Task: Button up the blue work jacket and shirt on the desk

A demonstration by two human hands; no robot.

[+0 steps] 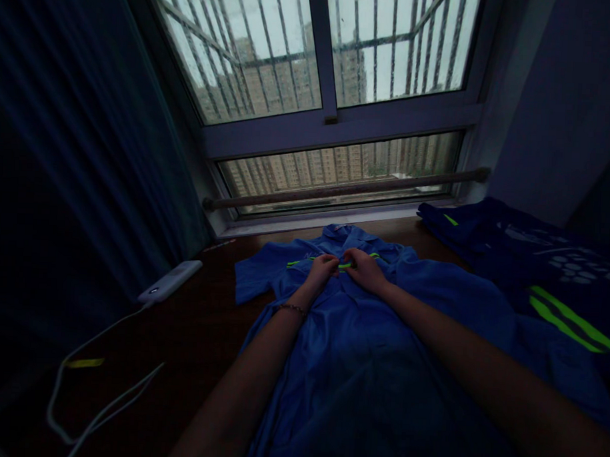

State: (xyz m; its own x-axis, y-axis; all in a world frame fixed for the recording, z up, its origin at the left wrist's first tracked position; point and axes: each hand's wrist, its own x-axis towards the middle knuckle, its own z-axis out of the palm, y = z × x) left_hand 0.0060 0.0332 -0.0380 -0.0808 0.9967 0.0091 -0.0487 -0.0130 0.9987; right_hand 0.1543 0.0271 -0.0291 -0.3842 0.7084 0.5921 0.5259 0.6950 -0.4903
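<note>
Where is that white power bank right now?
In the head view the power bank lies on the dark table at the left, beside the curtain, left of the blue shirt, with its white cable trailing toward the camera.

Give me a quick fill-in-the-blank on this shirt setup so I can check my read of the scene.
1. Both hands, left hand and right hand, rest on a ____ shirt.
2. The bracelet is on the ____ wrist.
3. The white power bank lies to the shirt's ____.

Missing words: blue; left; left
</note>
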